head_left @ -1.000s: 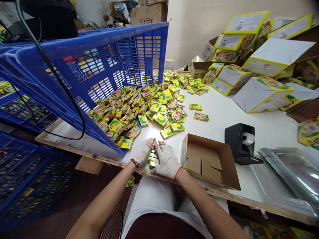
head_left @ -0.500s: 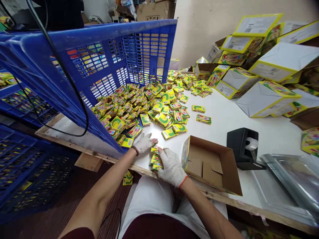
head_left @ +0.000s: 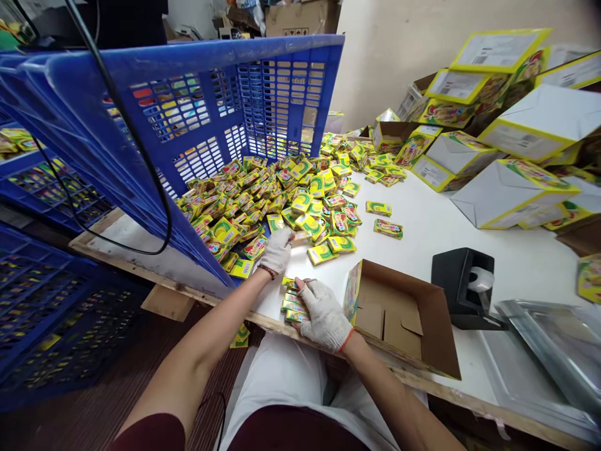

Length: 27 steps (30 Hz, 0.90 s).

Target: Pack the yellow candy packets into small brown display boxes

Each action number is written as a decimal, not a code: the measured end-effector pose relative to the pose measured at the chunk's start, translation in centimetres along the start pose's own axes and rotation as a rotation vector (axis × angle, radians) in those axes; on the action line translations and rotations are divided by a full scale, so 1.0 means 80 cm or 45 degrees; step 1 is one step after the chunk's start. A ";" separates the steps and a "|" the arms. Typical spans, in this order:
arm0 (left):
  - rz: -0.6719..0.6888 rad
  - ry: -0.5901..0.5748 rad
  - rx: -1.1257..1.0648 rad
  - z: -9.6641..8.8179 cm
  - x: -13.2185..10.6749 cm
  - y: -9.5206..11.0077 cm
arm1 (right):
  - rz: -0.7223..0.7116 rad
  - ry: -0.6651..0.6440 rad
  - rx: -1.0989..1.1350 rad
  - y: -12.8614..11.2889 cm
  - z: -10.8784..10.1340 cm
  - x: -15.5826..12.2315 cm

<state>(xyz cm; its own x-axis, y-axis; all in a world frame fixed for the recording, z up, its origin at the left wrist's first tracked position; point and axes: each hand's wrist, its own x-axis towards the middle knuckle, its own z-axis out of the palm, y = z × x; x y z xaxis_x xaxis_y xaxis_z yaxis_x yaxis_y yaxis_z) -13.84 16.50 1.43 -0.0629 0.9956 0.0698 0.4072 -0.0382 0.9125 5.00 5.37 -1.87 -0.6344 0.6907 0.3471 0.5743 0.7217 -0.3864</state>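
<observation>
Head view. A small pack (head_left: 301, 237), blurred, appears to be pinched at the fingertips of the gloved left hand (head_left: 277, 250), which is reached out to the near edge of the loose pile (head_left: 248, 200). The gloved right hand (head_left: 323, 313) is closed round one side of a short row of packs (head_left: 295, 308); the packs are set side by side near the front edge of the worktop (head_left: 417, 235). At least four are made out; the rest of the row, if any, is covered by the glove.

The pile is spread partly within a blue crate (head_left: 197, 56), apparently tipped on its side, and partly across the worktop. Two stray packs (head_left: 388, 228) are seen apart from it, to the right.

Just right of the right hand an open carton (head_left: 441, 326) is placed, its inner flaps exposed; beyond it, a tape dispenser (head_left: 453, 285). Larger printed boxes (head_left: 511, 194) are heaped at the far right; their contents cannot be told.

Progress, as judged: one short row is lined up, a further pack is in hand, and by far the greater share is left unsorted.
</observation>
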 end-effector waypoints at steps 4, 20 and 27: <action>0.023 0.119 -0.126 -0.003 -0.019 -0.004 | 0.134 0.082 -0.008 0.003 0.008 -0.013; 0.111 -0.234 -0.257 0.016 -0.132 -0.031 | 0.304 0.067 0.159 -0.014 0.012 -0.001; 0.210 -0.276 0.130 0.010 -0.134 -0.038 | 0.350 0.129 0.193 -0.011 0.038 0.001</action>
<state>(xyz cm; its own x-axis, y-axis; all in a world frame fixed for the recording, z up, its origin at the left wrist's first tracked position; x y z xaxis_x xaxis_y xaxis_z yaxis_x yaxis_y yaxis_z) -13.66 6.05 -2.38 0.2039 0.9721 0.1162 0.4862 -0.2036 0.8498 2.88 4.66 -4.13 -0.4073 0.8652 0.2927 0.6286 0.4980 -0.5974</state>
